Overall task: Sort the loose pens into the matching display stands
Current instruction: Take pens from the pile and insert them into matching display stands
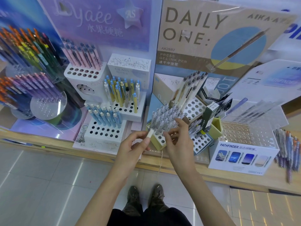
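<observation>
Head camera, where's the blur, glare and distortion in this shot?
Head view: the pens at the far right edge are smeared by blur; glare streaks cross the floor tiles and the clear cover over the DAILY ONE sign; wide-angle distortion tilts the displays outward. The left hand and right hand look fairly sharp.

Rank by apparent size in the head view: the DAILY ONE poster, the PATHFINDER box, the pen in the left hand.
1. DAILY ONE poster, clearly largest.
2. PATHFINDER box.
3. Pen in the left hand, smallest; partly hidden by fingers.
</observation>
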A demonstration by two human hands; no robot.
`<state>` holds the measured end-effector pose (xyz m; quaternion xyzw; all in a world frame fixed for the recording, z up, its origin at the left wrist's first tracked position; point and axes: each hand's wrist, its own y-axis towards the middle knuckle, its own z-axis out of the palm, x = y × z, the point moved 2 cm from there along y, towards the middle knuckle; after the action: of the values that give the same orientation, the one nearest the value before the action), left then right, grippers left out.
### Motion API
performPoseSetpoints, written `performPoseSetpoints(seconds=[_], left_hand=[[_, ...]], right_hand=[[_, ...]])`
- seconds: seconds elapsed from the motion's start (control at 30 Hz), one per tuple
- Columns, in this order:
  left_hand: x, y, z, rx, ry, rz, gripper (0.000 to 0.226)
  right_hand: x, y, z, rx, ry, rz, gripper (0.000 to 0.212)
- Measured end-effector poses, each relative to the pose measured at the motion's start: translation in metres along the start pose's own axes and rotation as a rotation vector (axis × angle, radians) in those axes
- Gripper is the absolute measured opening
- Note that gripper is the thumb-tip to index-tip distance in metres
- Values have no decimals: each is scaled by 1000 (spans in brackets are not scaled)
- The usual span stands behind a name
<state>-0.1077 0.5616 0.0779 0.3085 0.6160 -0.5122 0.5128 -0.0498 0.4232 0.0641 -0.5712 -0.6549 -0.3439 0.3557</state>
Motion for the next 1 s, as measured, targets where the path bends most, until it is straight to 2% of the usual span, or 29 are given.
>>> performPoseSetpoints(seconds=[0.07,0.13,0.2,0.27,0.37,0.5,0.6,0.7,0.8,0.87,1.0], left_hand=[[-1,0,2,53,-9,6,19],[-3,1,6,97,-43,10,21],[-7,3,10,120,-36,20,18],[-14,8,15,153,-23,41,18],[-27,18,26,191,53,114,20],[-33,39,41,150,510,442,23],[-22,54,55,94,799,593,50],[-2,63,64,71,1068,606,60],[13,65,65,30,1220,577,59],[17,65,64,-4,1265,610,58],[16,67,65,-27,1227,664,59]], right_hand=[[13,-7,-8,138,264,101,26],[23,-10,-13,253,419,164,18],[29,-9,-17,276,490,177,5],[33,-5,-25,212,513,177,7],[37,9,-53,26,457,118,11],[41,35,-102,-258,364,39,3],[35,57,-119,-391,288,-8,6],[28,74,-114,-391,165,-66,11],[20,82,-103,-338,99,-103,4],[15,84,-99,-329,54,-137,2],[10,89,-90,-252,-106,-171,13]])
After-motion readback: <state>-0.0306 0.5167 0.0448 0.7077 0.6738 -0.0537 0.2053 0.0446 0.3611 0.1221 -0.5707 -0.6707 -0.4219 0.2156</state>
